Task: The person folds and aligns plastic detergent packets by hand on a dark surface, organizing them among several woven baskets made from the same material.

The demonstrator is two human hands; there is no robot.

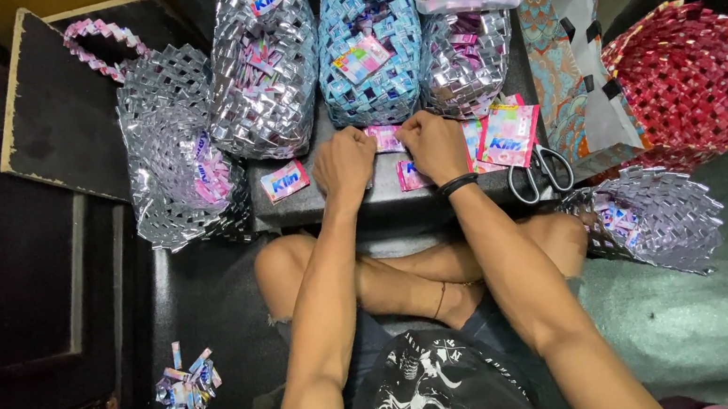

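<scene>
Both hands meet over a small pink sachet wrapper (386, 138) on the dark low table (307, 205). The left hand (343, 162) pinches its left end with curled fingers; the right hand (433, 143), a black band at its wrist, presses the right end.

At 3 o'clock of the hands lie more pink wrappers (506, 134), then scissors (541, 172). At 9 o'clock lies 1 loose sachet (285, 180). At 12 o'clock stand a blue woven basket (368, 47) and silver woven baskets (263, 71).

The foil looks slippery: uneven pressure could skew the fold. A wide sweep of the right forearm could knock the scissors off the table edge.
</scene>
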